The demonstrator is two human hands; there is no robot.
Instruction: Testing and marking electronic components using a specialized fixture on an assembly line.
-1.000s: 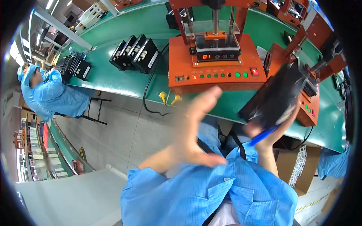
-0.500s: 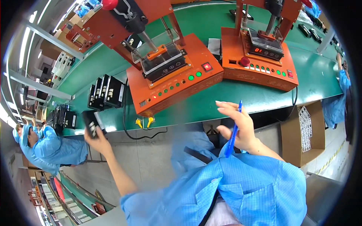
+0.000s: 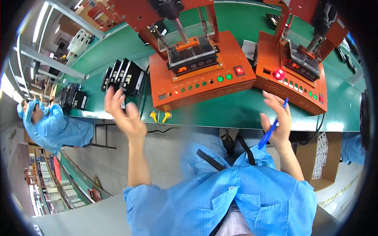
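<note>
My left hand (image 3: 126, 114) is raised at the bench's front edge with its fingers apart and slightly blurred, and no object shows in its grasp. Just beyond it, several black box-like modules (image 3: 132, 78) stand on edge in a row; the hand hides part of this spot. My right hand (image 3: 280, 124) has a blue pen (image 3: 271, 128) tucked in it, slanting down toward my body. In front of me stands an orange press fixture (image 3: 204, 80) with a black module (image 3: 195, 63) clamped under a clear plate, its red display lit. A second orange press fixture (image 3: 291, 86) to the right holds a similar module (image 3: 303, 65).
Two yellow connectors (image 3: 166, 116) hang at the front of the nearer fixture. More black modules (image 3: 73, 98) stand farther left on the green bench (image 3: 220, 118), near a co-worker in blue (image 3: 59, 126). An open cardboard box (image 3: 309, 157) with white pieces sits low on the right.
My left hand has let go of the black module and moved right. My right hand has moved right with the pen. The nearer module's display and the right fixture's red button now glow.
</note>
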